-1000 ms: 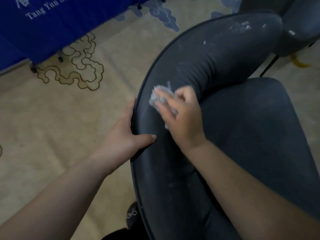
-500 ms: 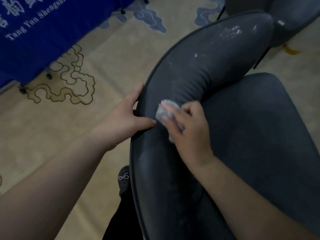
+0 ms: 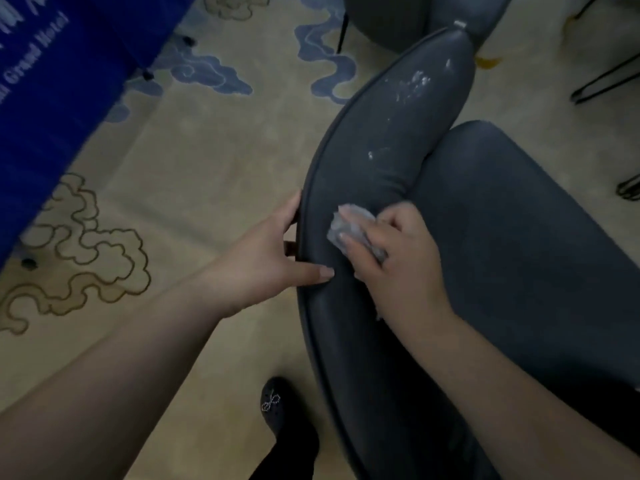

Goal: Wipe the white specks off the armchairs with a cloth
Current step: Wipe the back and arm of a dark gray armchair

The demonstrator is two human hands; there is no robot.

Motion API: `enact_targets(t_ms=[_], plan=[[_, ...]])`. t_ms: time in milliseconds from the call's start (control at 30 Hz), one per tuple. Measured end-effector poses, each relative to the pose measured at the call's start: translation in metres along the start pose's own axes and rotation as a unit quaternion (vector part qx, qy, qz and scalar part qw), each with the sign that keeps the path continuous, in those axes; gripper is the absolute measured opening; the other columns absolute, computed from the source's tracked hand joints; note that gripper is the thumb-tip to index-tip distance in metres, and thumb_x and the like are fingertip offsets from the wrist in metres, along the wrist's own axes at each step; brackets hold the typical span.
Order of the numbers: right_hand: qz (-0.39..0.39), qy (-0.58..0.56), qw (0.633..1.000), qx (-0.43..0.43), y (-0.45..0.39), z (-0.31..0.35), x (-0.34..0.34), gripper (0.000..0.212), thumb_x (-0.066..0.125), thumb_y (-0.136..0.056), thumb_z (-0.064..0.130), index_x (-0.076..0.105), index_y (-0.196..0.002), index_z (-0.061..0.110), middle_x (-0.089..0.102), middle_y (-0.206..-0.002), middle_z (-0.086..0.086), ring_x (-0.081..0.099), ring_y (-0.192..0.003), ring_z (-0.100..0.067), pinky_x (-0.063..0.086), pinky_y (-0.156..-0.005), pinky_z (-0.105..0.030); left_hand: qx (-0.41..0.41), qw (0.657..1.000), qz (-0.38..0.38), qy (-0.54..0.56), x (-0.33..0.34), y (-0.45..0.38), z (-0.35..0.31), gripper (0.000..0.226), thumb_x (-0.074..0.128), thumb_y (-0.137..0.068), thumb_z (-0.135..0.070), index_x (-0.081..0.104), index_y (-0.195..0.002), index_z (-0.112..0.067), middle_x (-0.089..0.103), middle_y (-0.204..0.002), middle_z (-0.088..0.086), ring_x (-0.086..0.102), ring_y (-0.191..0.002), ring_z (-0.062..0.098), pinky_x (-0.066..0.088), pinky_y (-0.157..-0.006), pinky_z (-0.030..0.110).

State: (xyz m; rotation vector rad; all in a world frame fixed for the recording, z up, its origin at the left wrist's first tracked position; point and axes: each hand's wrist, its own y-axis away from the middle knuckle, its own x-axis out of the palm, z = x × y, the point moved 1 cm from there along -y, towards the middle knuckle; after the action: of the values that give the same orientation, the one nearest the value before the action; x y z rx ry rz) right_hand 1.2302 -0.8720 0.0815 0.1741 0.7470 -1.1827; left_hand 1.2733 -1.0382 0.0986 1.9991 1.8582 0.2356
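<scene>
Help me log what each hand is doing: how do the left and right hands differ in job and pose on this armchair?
The left hand holds nothing; the right hand grips a pale cloth. The left hand clasps the backrest's outer edge, thumb lying on top; the right hand presses the cloth onto the padded top nearer the seat. Both touch the same dark armchair, well short of the white specks farther along.
</scene>
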Motion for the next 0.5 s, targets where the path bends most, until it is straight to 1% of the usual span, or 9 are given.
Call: enact_targets(t_ms=[67,133,167,233,300,333,367,433,500], plan=[[-0.019,0.028,0.999,0.012,-0.043,-0.002,0.009,0.022,0.064,-0.09,0.026,0.071,-0.104,0.011,0.041,-0.087,-0.005,0.053,-0.073,-0.015,0.045,-0.068,-0.021,0.006,1.0,0.013,-0.01,-0.004,-0.005,0.002,0.09,0.08,-0.071,-0.005,0.035,-0.139,-0.044,0.057,-0.123,-0.029,0.064,-0.104,0.004,0.053,-0.082,0.02],[-0.044,0.021,0.996,0.073,-0.084,-0.01,0.014,0.022,0.063,-0.091,0.027,0.068,-0.094,0.005,0.045,-0.094,-0.013,0.059,-0.091,-0.024,0.051,-0.08,-0.036,0.005,1.0,0.017,-0.011,-0.006,-0.007,0.005,0.093,0.083,-0.069,-0.009,0.034,-0.137,-0.05,0.057,-0.118,-0.035,0.065,-0.101,0.003,0.053,-0.08,0.018],[-0.056,0.014,0.993,0.103,-0.096,-0.014,0.016,0.025,0.062,-0.091,0.028,0.068,-0.095,0.003,0.046,-0.097,-0.014,0.059,-0.098,-0.025,0.05,-0.085,-0.039,0.005,1.0,0.019,-0.006,-0.007,-0.008,0.006,0.095,0.084,-0.067,-0.009,0.034,-0.135,-0.053,0.057,-0.116,-0.037,0.066,-0.099,0.003,0.053,-0.078,0.017],[-0.065,0.03,0.989,0.126,-0.095,-0.015,0.018,0.027,0.061,-0.091,0.032,0.07,-0.104,0.01,0.045,-0.098,-0.009,0.058,-0.094,-0.022,0.049,-0.087,-0.034,0.004,1.0,0.025,0.016,-0.01,-0.01,0.011,0.096,0.086,-0.065,-0.007,0.036,-0.129,-0.058,0.059,-0.113,-0.036,0.066,-0.097,0.002,0.053,-0.075,0.017],[-0.056,0.05,0.991,0.112,-0.07,-0.009,0.016,0.023,0.063,-0.089,0.034,0.07,-0.105,0.019,0.042,-0.093,-0.003,0.054,-0.082,-0.016,0.045,-0.078,-0.017,-0.002,0.998,0.035,0.044,-0.011,-0.012,0.015,0.1,0.087,-0.062,-0.006,0.036,-0.132,-0.057,0.062,-0.117,-0.026,0.066,-0.101,0.004,0.054,-0.076,0.02],[-0.051,0.054,0.993,0.092,-0.055,-0.004,0.015,0.021,0.064,-0.087,0.033,0.071,-0.104,0.021,0.041,-0.09,-0.002,0.051,-0.077,-0.013,0.041,-0.072,-0.012,-0.007,0.998,0.042,0.053,-0.012,-0.013,0.017,0.104,0.088,-0.06,-0.008,0.034,-0.135,-0.056,0.061,-0.121,-0.022,0.065,-0.103,0.006,0.055,-0.078,0.023],[-0.046,0.057,0.995,0.07,-0.042,0.0,0.014,0.023,0.066,-0.086,0.031,0.071,-0.106,0.022,0.041,-0.088,-0.002,0.048,-0.074,-0.012,0.038,-0.068,-0.01,-0.012,0.997,0.049,0.059,-0.012,-0.015,0.018,0.108,0.088,-0.058,-0.01,0.031,-0.138,-0.055,0.061,-0.123,-0.02,0.065,-0.105,0.007,0.055,-0.079,0.025],[-0.021,0.071,0.997,0.034,-0.034,0.005,0.015,0.029,0.068,-0.084,0.028,0.071,-0.112,0.022,0.044,-0.086,-0.003,0.047,-0.076,-0.013,0.039,-0.069,-0.017,-0.019,0.996,0.061,0.065,-0.013,-0.018,0.018,0.112,0.088,-0.057,-0.01,0.027,-0.139,-0.057,0.06,-0.124,-0.02,0.065,-0.105,0.009,0.056,-0.078,0.027],[0.009,0.102,0.995,-0.005,-0.056,0.002,0.017,0.028,0.069,-0.084,0.029,0.073,-0.111,0.022,0.045,-0.086,-0.004,0.048,-0.08,-0.02,0.041,-0.069,-0.026,-0.027,0.996,0.065,0.063,-0.014,-0.021,0.02,0.118,0.089,-0.056,-0.009,0.023,-0.141,-0.057,0.059,-0.122,-0.023,0.065,-0.103,0.008,0.056,-0.077,0.027]])
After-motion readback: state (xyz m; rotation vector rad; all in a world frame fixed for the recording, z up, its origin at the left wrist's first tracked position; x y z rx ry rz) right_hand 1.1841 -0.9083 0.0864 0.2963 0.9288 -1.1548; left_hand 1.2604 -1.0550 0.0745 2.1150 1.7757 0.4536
